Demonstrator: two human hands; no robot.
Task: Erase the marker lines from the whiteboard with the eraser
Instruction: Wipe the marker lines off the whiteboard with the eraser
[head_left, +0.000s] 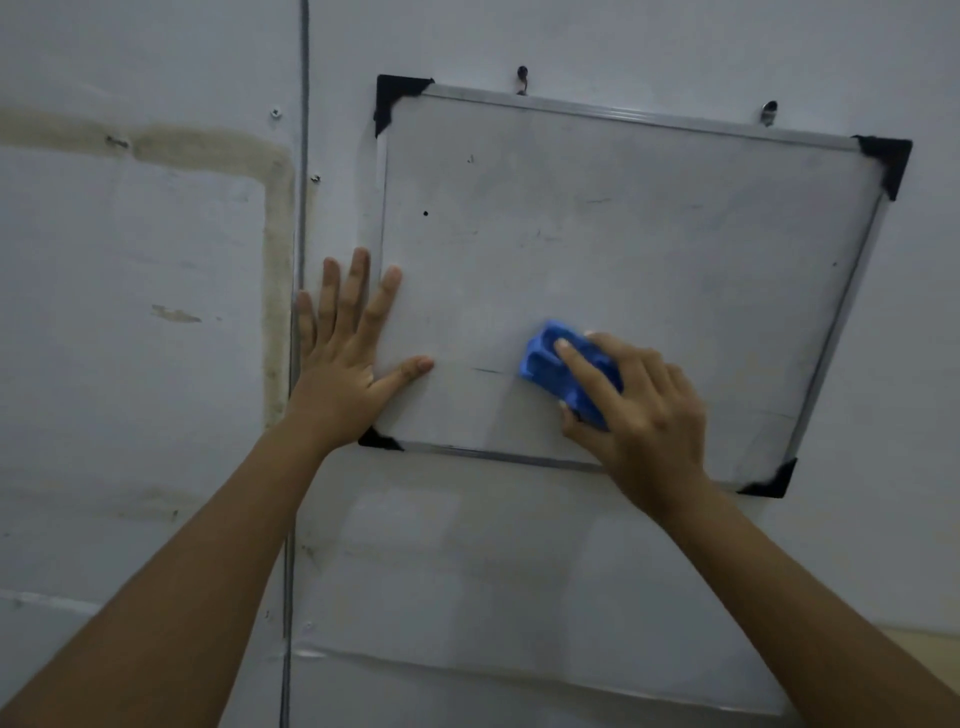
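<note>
Now my right hand (644, 405) fingers clamp the blue eraser (563, 371), light and soft, low-centre on the whiteboard (623, 234) beside a leftover line (488, 371); left hand (348, 353) flat, empty, bracing the whiteboard's left edge.

**One head camera, close to the wall**

I have a single view, worn on the person's head, so no second view overlaps it. It faces a pale wall (156, 364) nearly straight on and close, both forearms reaching up from the lower corners. The whiteboard (649, 234) hangs in the upper right and looks tilted, its top edge sloping down rightward. The wide lens bends the wall's vertical seam (298, 312) slightly.
</note>
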